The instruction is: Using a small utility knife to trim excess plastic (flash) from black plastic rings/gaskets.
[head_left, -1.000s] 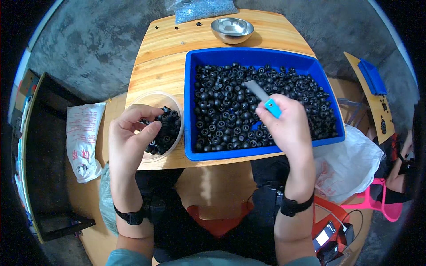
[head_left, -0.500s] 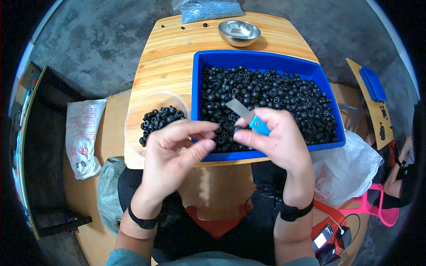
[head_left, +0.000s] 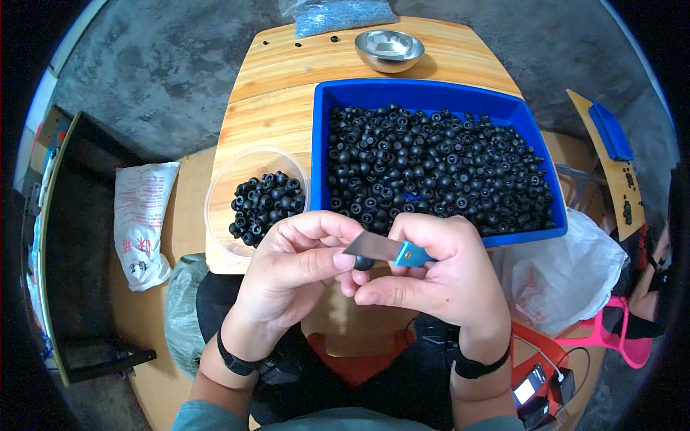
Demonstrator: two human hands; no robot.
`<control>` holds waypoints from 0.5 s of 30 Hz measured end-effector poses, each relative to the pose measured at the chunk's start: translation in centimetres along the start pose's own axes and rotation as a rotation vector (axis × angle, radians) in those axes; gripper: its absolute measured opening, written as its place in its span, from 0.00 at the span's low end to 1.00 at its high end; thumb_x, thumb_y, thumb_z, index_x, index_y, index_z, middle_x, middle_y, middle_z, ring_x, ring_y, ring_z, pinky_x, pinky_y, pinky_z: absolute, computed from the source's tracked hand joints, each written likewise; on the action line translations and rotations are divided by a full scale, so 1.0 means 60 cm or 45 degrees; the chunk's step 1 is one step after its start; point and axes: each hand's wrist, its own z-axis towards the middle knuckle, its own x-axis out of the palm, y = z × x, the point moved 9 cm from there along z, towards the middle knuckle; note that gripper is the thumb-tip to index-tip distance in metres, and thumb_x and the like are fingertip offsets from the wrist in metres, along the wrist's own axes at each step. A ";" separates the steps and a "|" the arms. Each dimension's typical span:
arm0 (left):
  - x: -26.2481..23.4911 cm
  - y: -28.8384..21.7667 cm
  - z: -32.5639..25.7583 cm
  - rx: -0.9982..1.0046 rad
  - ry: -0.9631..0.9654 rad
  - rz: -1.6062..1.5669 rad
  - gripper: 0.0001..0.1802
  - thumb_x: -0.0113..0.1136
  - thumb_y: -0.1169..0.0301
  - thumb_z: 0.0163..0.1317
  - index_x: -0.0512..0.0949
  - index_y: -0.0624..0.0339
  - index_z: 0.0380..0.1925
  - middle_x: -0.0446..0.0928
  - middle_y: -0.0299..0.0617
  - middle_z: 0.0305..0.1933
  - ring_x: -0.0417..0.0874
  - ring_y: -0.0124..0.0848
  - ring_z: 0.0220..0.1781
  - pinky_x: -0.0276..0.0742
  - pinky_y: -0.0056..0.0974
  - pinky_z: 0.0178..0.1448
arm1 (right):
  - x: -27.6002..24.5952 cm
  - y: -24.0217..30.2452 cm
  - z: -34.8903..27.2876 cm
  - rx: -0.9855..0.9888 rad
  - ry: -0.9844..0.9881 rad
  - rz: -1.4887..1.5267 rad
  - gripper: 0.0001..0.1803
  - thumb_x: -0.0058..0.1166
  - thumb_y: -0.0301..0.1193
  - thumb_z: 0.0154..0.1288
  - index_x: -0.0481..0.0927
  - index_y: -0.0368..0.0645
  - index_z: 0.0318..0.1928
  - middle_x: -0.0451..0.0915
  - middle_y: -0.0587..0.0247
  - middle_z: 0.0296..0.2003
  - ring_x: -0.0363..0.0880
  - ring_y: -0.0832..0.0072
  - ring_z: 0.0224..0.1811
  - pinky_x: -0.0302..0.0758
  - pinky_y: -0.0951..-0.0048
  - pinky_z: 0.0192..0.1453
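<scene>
Wooden table (head_left: 280, 108), blade (head_left: 374, 246) lying crosswise, tip pointing left, btwn hands.

black part (head_left: 364, 263) mostly hidden — fingers, blade handle buried

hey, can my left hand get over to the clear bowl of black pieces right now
Probably yes: the left hand sits just below the clear bowl with open table between them, though its fingertips are pinching a small black piece beside the blade.
</scene>
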 end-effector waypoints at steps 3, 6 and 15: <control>0.006 0.002 0.001 -0.008 -0.012 0.025 0.10 0.59 0.77 0.55 0.76 0.69 0.38 0.79 0.44 0.33 0.79 0.25 0.31 0.75 0.27 0.37 | -0.003 0.004 -0.002 -0.057 -0.046 -0.119 0.22 0.68 0.41 0.47 0.70 0.40 0.20 0.68 0.61 0.14 0.63 0.77 0.14 0.62 0.73 0.18; 0.005 0.001 -0.002 -0.035 -0.018 0.019 0.11 0.59 0.79 0.54 0.76 0.69 0.38 0.79 0.44 0.35 0.79 0.25 0.34 0.76 0.28 0.40 | -0.002 0.005 -0.001 -0.066 -0.062 -0.148 0.24 0.68 0.43 0.47 0.67 0.41 0.19 0.66 0.59 0.13 0.62 0.71 0.13 0.61 0.71 0.18; -0.006 -0.001 -0.007 0.035 -0.058 0.040 0.12 0.60 0.79 0.53 0.76 0.69 0.40 0.80 0.44 0.36 0.80 0.25 0.36 0.76 0.28 0.42 | 0.006 0.011 0.002 -0.143 -0.046 -0.297 0.25 0.63 0.46 0.50 0.65 0.41 0.18 0.68 0.57 0.14 0.68 0.60 0.14 0.62 0.67 0.18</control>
